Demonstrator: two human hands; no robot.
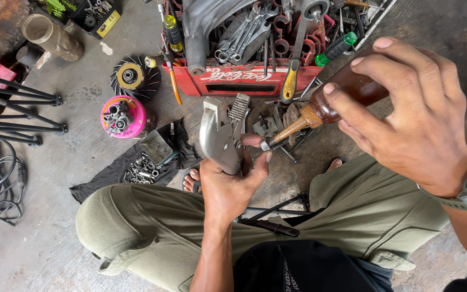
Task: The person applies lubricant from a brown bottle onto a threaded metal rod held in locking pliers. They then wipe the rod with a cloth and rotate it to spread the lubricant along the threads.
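Right hand grips a brown bottle, nozzle touching the metal lever clasped by left hand.

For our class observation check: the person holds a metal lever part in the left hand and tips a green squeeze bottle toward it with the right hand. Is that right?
Not quite. The head view shows the squeeze bottle is brown, not green. The rest stands: the left hand holds the metal lever part, and the right hand tips the bottle toward it.
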